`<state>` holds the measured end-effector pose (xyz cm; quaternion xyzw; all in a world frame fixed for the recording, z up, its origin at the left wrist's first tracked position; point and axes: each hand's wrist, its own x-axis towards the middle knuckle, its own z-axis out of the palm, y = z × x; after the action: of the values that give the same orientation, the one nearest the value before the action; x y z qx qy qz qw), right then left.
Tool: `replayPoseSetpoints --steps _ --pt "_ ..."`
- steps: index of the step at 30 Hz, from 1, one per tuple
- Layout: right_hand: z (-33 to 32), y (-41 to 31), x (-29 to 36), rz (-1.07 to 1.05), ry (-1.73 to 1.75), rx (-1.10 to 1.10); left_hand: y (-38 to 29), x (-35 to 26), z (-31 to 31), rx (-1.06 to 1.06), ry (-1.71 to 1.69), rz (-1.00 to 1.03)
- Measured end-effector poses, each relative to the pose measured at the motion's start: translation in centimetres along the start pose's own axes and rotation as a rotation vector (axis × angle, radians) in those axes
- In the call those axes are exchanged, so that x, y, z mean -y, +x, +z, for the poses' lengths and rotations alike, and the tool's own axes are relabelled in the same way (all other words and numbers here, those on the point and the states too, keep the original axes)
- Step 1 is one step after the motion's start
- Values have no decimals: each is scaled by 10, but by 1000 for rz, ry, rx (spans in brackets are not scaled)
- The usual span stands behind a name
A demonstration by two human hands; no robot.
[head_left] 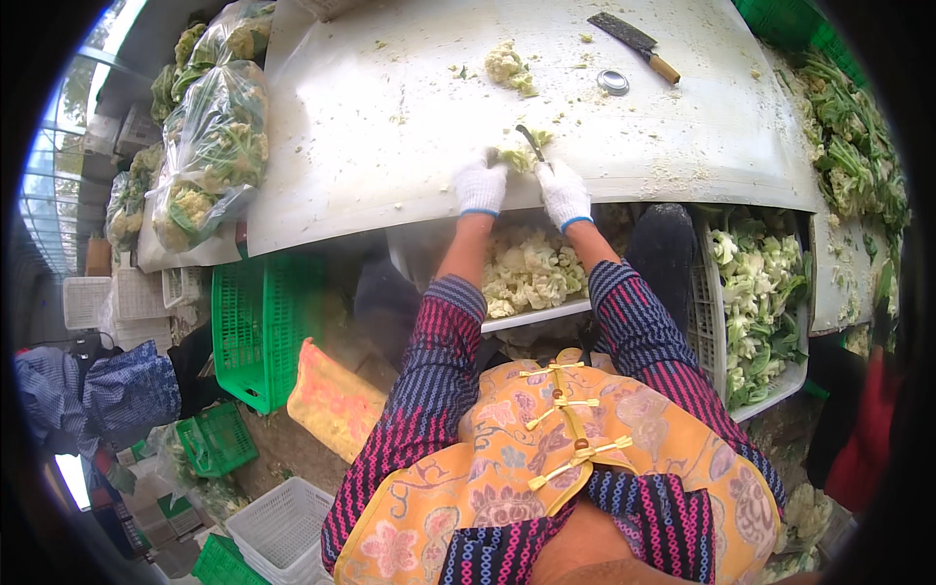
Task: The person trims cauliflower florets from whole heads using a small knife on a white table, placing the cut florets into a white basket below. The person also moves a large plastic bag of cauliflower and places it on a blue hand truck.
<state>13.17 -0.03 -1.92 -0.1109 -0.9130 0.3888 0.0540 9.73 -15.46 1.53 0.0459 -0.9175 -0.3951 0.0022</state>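
At the near edge of a white-covered table [351, 139], my gloved right hand [563, 191] grips a small knife [529, 142], its dark curved blade pointing up and left. My left hand [480, 183], in a white knit glove too, holds a pale green cauliflower piece [516, 159] beside the blade. Farther back lies a larger cauliflower piece [506, 64] among scattered crumbs. Below my wrists, under the table edge, a white crate [534, 317] holds many cut cauliflower florets [530, 274].
A cleaver [635, 45] and a round metal lid [613, 82] lie at the back right. Bagged cauliflower [219, 139] stands left. A crate of trimmings [760, 314] is right of my knees, a green crate [256, 329] left. Other people are at both sides.
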Motion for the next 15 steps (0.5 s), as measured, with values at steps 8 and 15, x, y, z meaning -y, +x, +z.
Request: replayPoseSetpoints --steps 8,15 --pt "-16 -46 7 -367 -105 -27 -20 -13 -4 9 7 -45" --pt "4 -44 12 -142 -102 111 -21 -13 3 -74 124 -121"
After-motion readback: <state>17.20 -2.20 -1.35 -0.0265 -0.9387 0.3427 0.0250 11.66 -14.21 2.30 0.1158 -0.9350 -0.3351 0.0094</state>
